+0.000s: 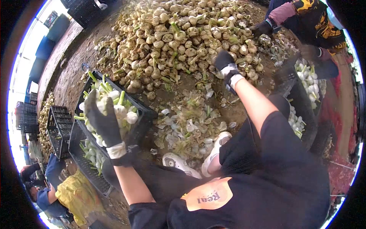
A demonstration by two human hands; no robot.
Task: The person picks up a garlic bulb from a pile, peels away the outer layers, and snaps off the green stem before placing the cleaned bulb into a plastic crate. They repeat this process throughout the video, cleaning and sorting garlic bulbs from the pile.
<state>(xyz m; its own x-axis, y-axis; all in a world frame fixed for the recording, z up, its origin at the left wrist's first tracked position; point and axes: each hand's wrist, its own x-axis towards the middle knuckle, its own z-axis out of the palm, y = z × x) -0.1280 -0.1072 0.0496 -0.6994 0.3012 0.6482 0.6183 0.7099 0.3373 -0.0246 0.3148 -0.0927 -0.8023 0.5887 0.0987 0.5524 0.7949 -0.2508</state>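
My left hand [101,120], in a dark glove with a white cuff, is over a black crate [143,114] of cleaned white garlic bulbs [121,110] with green stem stubs. Its thumb and fingers are apart, and no bulb shows in its grasp. My right hand [225,63], gloved the same way, is at the near edge of a big heap of untrimmed garlic [167,42]. From above it looks curled closed; whatever is inside it, if anything, is hidden beneath the glove.
Peelings [188,129] lie on the ground between my shoes. Below the left crate is another crate [91,175] with garlic. Crates of white garlic [309,82] stand on the right, near a co-worker's gloved hand [263,28]. Another person [51,191] is at lower left beside a yellow sack [78,194].
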